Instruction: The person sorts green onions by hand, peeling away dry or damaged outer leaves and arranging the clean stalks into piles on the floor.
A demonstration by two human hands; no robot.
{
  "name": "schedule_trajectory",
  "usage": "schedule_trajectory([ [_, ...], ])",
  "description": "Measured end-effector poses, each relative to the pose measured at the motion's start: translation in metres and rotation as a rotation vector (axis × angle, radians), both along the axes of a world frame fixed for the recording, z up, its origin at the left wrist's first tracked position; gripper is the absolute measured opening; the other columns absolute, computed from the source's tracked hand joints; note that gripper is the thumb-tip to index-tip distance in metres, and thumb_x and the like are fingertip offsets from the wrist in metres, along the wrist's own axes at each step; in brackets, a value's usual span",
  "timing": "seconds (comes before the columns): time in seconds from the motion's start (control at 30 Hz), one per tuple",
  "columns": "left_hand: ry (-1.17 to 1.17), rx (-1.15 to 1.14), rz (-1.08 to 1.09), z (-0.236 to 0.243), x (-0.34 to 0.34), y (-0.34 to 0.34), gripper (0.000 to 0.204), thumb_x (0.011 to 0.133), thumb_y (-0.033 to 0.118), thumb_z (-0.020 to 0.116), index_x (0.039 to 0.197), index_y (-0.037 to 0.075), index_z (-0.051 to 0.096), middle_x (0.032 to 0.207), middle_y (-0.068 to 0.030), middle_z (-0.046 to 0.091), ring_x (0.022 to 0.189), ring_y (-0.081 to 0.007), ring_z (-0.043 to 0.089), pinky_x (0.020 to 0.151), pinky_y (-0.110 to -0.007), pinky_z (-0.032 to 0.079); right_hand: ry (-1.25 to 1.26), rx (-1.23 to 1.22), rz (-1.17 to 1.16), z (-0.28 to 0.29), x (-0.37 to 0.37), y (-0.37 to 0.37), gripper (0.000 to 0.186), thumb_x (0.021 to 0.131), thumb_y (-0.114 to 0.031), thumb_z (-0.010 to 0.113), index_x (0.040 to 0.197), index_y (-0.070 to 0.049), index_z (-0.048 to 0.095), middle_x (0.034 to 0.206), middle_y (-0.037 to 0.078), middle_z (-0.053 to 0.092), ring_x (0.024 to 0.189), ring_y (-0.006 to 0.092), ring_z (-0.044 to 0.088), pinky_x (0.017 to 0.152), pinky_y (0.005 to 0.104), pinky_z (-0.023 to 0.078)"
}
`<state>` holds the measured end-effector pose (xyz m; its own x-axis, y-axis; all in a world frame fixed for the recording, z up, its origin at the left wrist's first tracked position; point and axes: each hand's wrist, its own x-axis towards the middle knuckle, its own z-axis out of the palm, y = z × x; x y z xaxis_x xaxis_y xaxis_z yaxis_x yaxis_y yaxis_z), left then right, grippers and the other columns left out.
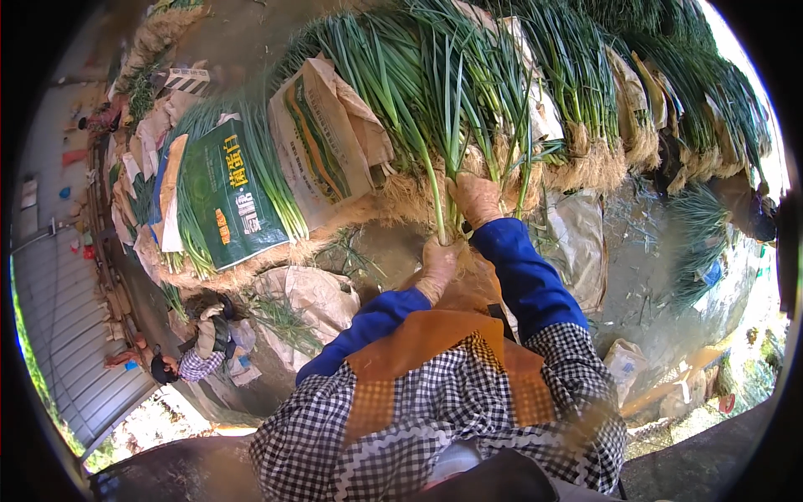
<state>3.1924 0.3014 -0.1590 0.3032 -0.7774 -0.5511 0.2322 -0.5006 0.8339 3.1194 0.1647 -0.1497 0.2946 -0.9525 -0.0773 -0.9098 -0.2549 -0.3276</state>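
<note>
My left hand (437, 266) is closed around the white root end of some long green onions (434, 188), whose leaves reach up and away from me. Just above and to the right, my right hand (478, 201) is curled against the lower stalks of the same onions; its fingertips are partly hidden behind them. Beyond both hands lies a thick heap of green onions (410, 63), pale roots toward me and dark green leaves away. Blue sleeves cover both my forearms.
Paper sacks, one tan (322, 134) and one green (236, 188), cover onions at the left. Rows of bundled onions (577, 92) stretch to the right. Another person (201, 343) works at the lower left beside a pale sheet (314, 297). Loose onions (698, 238) lie far right.
</note>
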Motion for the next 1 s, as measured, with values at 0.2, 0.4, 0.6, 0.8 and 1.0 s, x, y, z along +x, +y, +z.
schedule_trajectory([
  [0.2, 0.314, -0.041, 0.185, -0.017, 0.002, 0.011, 0.025, 0.074, -0.005, 0.061, 0.098, 0.000, 0.055, 0.088, -0.0041, 0.061, 0.074, -0.0128, 0.058, 0.064, -0.025, 0.049, 0.169, 0.077, 0.278, 0.019, -0.023, 0.012, 0.036, 0.088, -0.036, 0.045, 0.064, -0.012, 0.057, 0.055, 0.005, 0.056, 0.047, 0.0227, 0.056, 0.040, 0.0349, 0.041],
  [0.4, 0.226, 0.149, 0.213, -0.040, 0.028, 0.019, 0.017, 0.077, 0.003, 0.060, 0.093, -0.003, 0.058, 0.076, -0.0052, 0.059, 0.070, -0.0141, 0.057, 0.063, -0.028, 0.049, -0.594, 0.138, 0.479, 0.093, -0.089, 0.122, 0.019, 0.079, -0.021, 0.062, 0.066, -0.008, 0.058, 0.047, 0.010, 0.047, 0.039, 0.0247, 0.048, 0.037, 0.0351, 0.035],
  [0.6, 0.672, 0.157, 0.270, 0.007, 0.048, 0.007, 0.015, 0.079, 0.006, 0.061, 0.093, 0.001, 0.061, 0.083, -0.0081, 0.063, 0.070, -0.0172, 0.061, 0.059, -0.030, 0.051, 0.321, 0.670, 0.197, 0.023, -0.140, 0.086, 0.026, 0.082, -0.031, 0.049, 0.096, -0.014, 0.062, 0.088, 0.015, 0.064, 0.078, 0.0325, 0.062, 0.068, 0.0453, 0.048],
  [0.8, 0.575, 0.152, 0.148, 0.048, 0.027, -0.018, 0.014, 0.080, 0.010, 0.062, 0.093, 0.006, 0.060, 0.071, -0.0002, 0.058, 0.058, -0.0118, 0.055, 0.053, -0.023, 0.047, -1.111, 0.777, -0.351, -0.079, 0.001, -0.002, 0.032, 0.091, -0.033, 0.047, 0.103, -0.005, 0.058, 0.073, 0.000, 0.056, 0.058, 0.0113, 0.048, 0.054, 0.0260, 0.041],
  [1.0, 0.952, 0.227, 0.372, 0.035, 0.050, -0.015, 0.013, 0.084, 0.022, 0.058, 0.076, 0.012, 0.054, 0.058, 0.0003, 0.051, 0.048, -0.0125, 0.050, 0.040, -0.022, 0.040, -0.821, 0.573, -0.349, -0.038, 0.014, 0.075, 0.033, 0.089, -0.033, 0.049, 0.086, -0.001, 0.059, 0.063, 0.009, 0.059, 0.060, 0.0227, 0.056, 0.060, 0.0355, 0.043],
])
